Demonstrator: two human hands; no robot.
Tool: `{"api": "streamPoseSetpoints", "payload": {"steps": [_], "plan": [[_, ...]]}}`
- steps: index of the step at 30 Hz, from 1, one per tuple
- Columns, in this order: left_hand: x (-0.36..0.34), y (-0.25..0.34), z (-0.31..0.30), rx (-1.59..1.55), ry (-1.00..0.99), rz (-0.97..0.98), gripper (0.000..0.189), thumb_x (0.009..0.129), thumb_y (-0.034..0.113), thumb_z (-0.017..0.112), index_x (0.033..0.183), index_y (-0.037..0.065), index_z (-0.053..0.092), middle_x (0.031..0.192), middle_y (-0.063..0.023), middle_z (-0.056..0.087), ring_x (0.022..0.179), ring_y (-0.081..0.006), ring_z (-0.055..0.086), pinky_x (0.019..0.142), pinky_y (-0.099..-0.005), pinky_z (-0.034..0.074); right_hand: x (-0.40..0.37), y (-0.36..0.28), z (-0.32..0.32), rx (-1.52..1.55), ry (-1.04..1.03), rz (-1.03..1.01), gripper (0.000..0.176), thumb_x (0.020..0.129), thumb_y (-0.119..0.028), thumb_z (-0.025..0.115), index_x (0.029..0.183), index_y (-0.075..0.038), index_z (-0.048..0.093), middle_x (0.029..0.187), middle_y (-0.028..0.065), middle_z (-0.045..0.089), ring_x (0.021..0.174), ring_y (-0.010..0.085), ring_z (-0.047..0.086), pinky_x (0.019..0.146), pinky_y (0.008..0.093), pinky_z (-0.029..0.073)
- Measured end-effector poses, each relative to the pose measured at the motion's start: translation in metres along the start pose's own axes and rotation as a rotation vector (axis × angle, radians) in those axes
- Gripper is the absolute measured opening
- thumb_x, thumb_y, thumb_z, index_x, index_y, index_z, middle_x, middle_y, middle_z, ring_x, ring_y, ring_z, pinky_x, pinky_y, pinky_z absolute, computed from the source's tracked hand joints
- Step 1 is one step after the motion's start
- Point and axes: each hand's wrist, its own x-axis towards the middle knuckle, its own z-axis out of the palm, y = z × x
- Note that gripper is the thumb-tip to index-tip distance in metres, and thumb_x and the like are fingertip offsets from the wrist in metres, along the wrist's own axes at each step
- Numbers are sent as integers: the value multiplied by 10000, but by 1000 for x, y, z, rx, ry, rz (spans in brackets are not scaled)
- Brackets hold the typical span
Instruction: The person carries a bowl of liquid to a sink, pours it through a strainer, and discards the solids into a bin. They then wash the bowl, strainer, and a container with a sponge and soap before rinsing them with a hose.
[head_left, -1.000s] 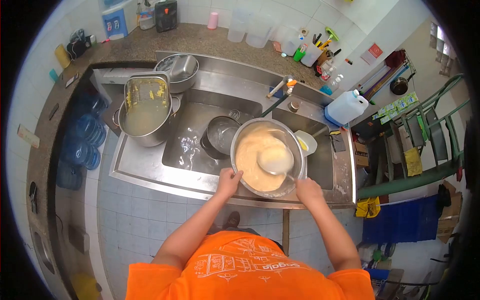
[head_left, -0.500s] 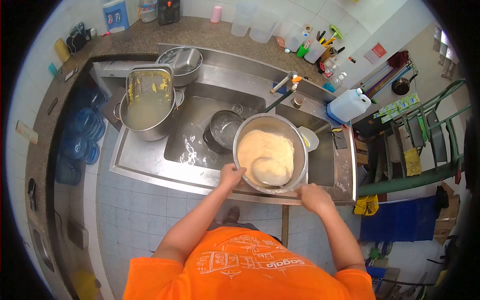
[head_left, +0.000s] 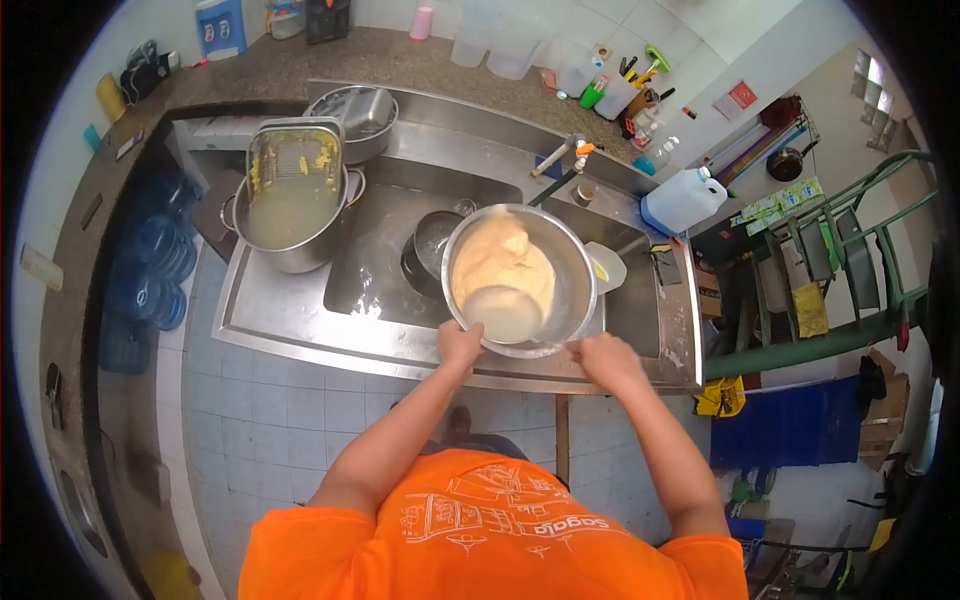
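A large steel bowl (head_left: 577,285) of pale orange, foamy-looking liquid (head_left: 500,258) is tilted over the front of the sink. My left hand (head_left: 461,346) grips its near-left rim, thumb over the edge. Close to the rim on the right, my right hand (head_left: 608,362) is closed around a handle. That handle leads to a round strainer (head_left: 502,314) in the bowl, coated by the liquid; its mesh is hard to make out. Behind the bowl's left side, a dark pot (head_left: 428,245) is partly hidden in the sink.
The steel sink (head_left: 380,215) holds water. On its left stand a big pot (head_left: 295,257) with a food-smeared pan (head_left: 290,150) leaning in it, and a metal basin (head_left: 372,140). A white dish (head_left: 606,268), faucet (head_left: 578,155) and blue-liquid jug (head_left: 685,203) are to the right.
The strainer has shifted within the bowl and the liquid's surface has become more mounded at the back. Both hands keep their grips. The whole view has shifted slightly.
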Motion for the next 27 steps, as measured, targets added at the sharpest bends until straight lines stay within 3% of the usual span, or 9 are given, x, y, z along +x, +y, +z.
{"api": "streamPoseSetpoints", "payload": {"steps": [2,4,7,9,14,15,17,20,27], "plan": [[-1,-13,-9,-72,33,-5,203,807,74,699,950,-69,716,798,-135,721,614,-176,681,469,-328,525,29,-3,48,-12,220,-237,319,967,-258,560,1255,-259,697,940,220,719,907,402,707,831,505,566],[-16,-14,-21,-164,83,13,184,807,60,687,935,-70,712,796,-136,720,607,-187,680,478,-323,528,40,-11,60,-69,301,-253,328,951,-221,559,1245,-249,701,935,221,720,885,401,712,819,509,570],[-50,-9,-46,-170,143,-28,141,839,33,651,930,-58,709,809,-123,717,612,-178,679,486,-304,529,32,-10,30,-177,232,-115,233,923,-180,555,1002,-116,764,917,216,726,893,392,723,789,507,577],[-86,-9,-62,-230,176,-28,125,850,24,633,932,-42,701,804,-109,713,594,-161,662,455,-280,493,0,1,-2,-245,227,-207,225,911,-176,560,928,-92,769,909,211,728,890,371,729,767,482,584],[-187,-34,-99,-434,277,-50,174,850,-28,596,1009,-35,666,863,-126,715,621,-192,695,487,-296,574,-101,-13,-50,-414,75,-618,241,884,-117,551,994,-51,755,898,191,735,826,355,740,710,461,597],[-211,-40,-108,-531,281,-74,196,850,-42,585,1035,-36,651,911,-139,716,680,-225,720,569,-348,634,-109,-23,-37,-414,72,-673,241,884,-117,551,994,-51,755,898,191,735,826,355,740,710,461,597],[-262,-52,-124,-601,370,-61,173,851,-17,606,1015,-34,659,910,-132,718,707,-218,723,583,-344,627,-128,-51,-15,-419,155,-831,343,929,-165,535,1227,-161,705,818,166,718,794,335,729,673,448,580],[-331,-84,-158,-707,574,5,124,852,11,635,967,-26,665,910,-126,719,728,-219,726,622,-363,631,-142,-113,8,-497,327,-952,400,921,-124,534,1295,-169,668,787,147,713,755,326,728,641,443,576],[-503,-182,-258,-994,1022,200,181,839,13,647,1011,-41,655,920,-137,710,760,-227,726,625,-365,632,-297,-263,11,-916,429,-1392,229,892,-151,578,1043,-161,749,763,145,706,754,337,722,663,470,564]]}}
